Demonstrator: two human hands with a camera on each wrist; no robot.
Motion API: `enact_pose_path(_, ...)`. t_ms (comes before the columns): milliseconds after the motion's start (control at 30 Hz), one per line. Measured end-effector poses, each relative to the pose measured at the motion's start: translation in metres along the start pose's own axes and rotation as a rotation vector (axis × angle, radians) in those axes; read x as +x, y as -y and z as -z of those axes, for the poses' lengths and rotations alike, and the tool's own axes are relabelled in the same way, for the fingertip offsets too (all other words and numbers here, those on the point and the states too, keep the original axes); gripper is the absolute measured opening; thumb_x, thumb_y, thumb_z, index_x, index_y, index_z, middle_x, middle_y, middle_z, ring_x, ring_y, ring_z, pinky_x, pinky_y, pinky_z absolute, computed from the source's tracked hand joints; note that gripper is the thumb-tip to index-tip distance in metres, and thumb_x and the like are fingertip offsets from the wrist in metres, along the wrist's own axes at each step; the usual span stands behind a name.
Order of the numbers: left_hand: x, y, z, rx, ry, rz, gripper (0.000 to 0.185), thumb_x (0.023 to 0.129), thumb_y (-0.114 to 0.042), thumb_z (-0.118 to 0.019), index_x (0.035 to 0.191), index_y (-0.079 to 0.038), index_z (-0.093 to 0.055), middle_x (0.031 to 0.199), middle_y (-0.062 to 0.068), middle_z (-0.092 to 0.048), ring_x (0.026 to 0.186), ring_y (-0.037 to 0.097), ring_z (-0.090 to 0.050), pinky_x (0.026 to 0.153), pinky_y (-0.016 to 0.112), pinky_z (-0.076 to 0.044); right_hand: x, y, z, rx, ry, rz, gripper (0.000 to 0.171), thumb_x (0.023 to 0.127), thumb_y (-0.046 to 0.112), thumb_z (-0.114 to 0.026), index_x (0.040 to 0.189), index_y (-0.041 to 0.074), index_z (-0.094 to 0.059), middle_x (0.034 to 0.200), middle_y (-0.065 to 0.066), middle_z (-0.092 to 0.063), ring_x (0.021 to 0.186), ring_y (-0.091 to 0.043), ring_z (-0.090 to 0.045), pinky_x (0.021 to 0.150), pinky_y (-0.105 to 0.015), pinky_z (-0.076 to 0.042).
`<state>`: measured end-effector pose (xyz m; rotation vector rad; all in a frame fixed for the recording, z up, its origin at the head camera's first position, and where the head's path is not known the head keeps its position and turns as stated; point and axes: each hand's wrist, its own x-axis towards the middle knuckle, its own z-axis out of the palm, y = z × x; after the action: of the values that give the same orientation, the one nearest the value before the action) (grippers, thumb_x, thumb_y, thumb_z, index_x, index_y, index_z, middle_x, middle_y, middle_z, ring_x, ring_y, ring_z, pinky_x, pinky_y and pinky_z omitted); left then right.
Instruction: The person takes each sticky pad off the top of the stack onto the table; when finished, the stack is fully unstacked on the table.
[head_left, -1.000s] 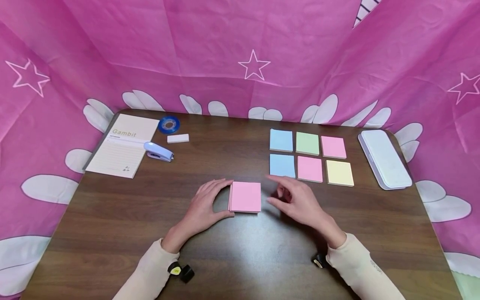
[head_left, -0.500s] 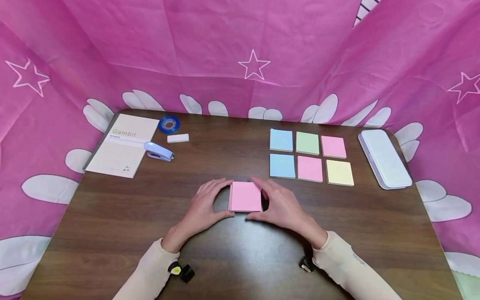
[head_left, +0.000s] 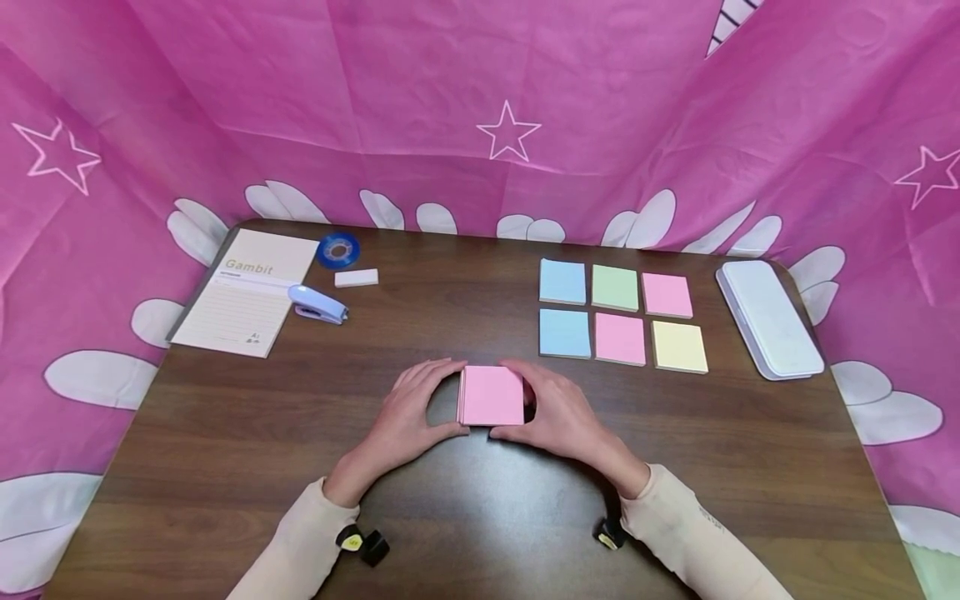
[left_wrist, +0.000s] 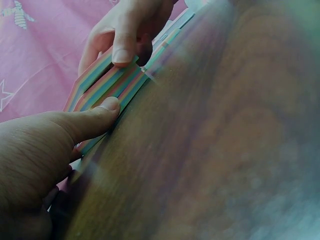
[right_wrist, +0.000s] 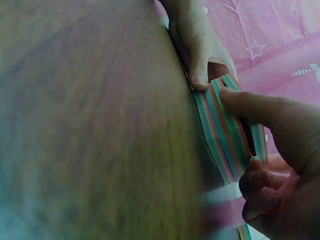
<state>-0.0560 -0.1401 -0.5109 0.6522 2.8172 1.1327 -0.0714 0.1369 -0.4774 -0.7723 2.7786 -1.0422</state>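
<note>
A stack of sticky note pads [head_left: 492, 397], pink on top, stands on the table between both hands. Its sides show several striped, many-coloured layers in the wrist views. My left hand [head_left: 408, 410] grips the stack from the left, thumb on the near side and fingers on the far side. From the right, my right hand [head_left: 561, 414] holds it the same way, its thumb [right_wrist: 245, 102] against the upper layers. A dark gap shows under the top pad [right_wrist: 259, 142] in the right wrist view. The far fingertips are partly hidden.
Behind the right hand lie two rows of sticky note pads: blue [head_left: 564, 333], pink [head_left: 619, 338], yellow [head_left: 679, 346], green [head_left: 615, 287]. A white case [head_left: 772, 317] is at far right. Left are a notebook [head_left: 240, 312], stapler [head_left: 318, 303], eraser [head_left: 356, 277] and blue tape roll [head_left: 338, 250].
My right hand has moved left from beside the stack and taken hold of its right side. The left hand has kept its grip in place.
</note>
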Motion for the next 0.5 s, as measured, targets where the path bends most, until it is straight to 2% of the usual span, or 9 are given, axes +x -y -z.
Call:
enact_pose_path(267,0.000,-0.001,0.000,-0.006,-0.002,0.005,0.093,0.084,-0.036,-0.100,0.163,-0.020,-0.054,0.166,0.012,-0.055,0.156,0.038,-0.046,0.128,0.067,-0.031,-0.006,-0.010,0.006,0.077,-0.061,0.038,0.091,0.072,0.036,-0.107,0.148,0.008,-0.066,0.126,-0.006,-0.077,0.095,-0.016,-0.065,0.081,-0.035,-0.054)
enact_pose_path(433,0.000,-0.001,0.000,-0.004,0.003,0.017,0.094,0.083,-0.035,-0.101,0.163,-0.019,-0.054,0.166,0.012,-0.054,0.156,0.038,-0.046,0.128,0.067,-0.032,-0.016,-0.019,0.019,0.103,-0.075,0.013,0.092,0.072,0.032,-0.107,0.150,0.007,-0.064,0.128,-0.006,-0.076,0.095,-0.016,-0.063,0.082,-0.034,-0.053)
enact_pose_path(500,0.000,-0.001,0.000,-0.005,0.002,0.016,0.094,0.083,-0.034,-0.101,0.163,-0.018,-0.054,0.166,0.012,-0.055,0.156,0.038,-0.046,0.128,0.067,-0.032,-0.020,-0.024,0.024,0.115,-0.075,-0.004,0.093,0.072,0.030,-0.107,0.151,0.007,-0.063,0.121,-0.004,-0.076,0.090,-0.015,-0.062,0.078,-0.032,-0.053)
